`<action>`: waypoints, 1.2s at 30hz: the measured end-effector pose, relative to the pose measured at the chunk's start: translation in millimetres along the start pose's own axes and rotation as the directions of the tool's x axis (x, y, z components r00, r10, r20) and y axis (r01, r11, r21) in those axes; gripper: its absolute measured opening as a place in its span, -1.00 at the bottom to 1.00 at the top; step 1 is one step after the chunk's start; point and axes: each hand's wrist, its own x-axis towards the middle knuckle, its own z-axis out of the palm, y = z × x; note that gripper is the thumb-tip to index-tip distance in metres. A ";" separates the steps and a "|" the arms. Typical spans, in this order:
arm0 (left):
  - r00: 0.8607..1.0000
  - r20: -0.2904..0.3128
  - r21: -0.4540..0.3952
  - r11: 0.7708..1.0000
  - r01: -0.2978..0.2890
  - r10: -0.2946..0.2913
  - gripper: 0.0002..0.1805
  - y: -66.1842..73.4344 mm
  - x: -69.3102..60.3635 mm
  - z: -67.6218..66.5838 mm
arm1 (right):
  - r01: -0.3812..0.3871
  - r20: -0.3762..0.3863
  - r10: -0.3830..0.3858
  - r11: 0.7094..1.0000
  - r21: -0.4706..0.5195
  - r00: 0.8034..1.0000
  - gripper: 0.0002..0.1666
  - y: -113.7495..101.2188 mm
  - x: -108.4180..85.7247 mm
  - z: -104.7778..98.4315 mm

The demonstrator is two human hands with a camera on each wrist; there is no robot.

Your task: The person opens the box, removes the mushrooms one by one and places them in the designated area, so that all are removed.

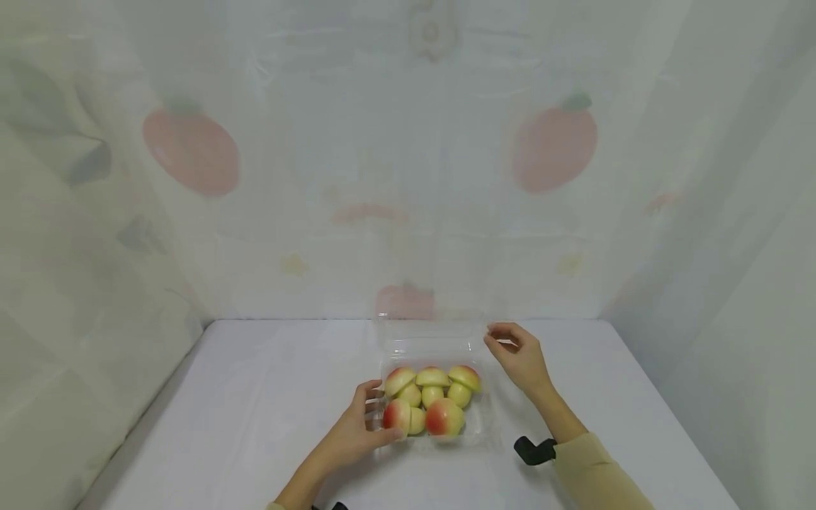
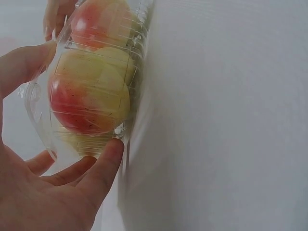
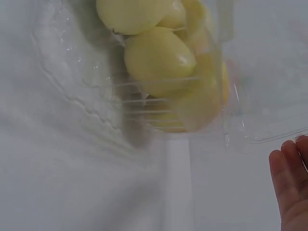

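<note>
A clear plastic clamshell box (image 1: 479,419) stands on the table with its lid (image 1: 433,346) raised at the back. Inside lie several mushroom-shaped pieces (image 1: 445,416) with red-and-yellow caps and pale yellow stems. My left hand (image 1: 350,428) grips the box's left side, thumb at the front rim; in the left wrist view its fingers (image 2: 103,168) press the ribbed wall. At the lid's right edge my right hand (image 1: 524,360) has its thumb and fingers bent together, pinching that edge. Only its fingertips (image 3: 284,166) show in the right wrist view, against the lid.
The box rests on a white-covered table (image 1: 255,397). Pale curtains (image 1: 408,177) printed with faded red fruit hang behind and on both sides. A black wrist mount (image 1: 534,451) sits on the right forearm by a light sleeve (image 1: 593,467).
</note>
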 end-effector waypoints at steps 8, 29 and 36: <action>1.000 -0.001 0.022 1.000 -0.011 0.011 0.03 -1.9 0.9 1.0 | -0.043 0.027 0.044 0.999 -0.019 0.999 -0.75 8.3 1.4 1.7; 1.000 -0.001 0.023 1.000 -0.017 0.017 0.05 -3.2 4.0 5.1 | -0.160 0.114 0.166 0.985 -0.062 0.979 -0.53 34.1 -1.4 2.7; 1.000 0.005 0.019 1.000 -0.015 0.015 0.05 -2.0 4.2 5.7 | -0.097 0.150 0.107 0.993 -0.068 0.983 -0.46 44.7 -4.1 1.0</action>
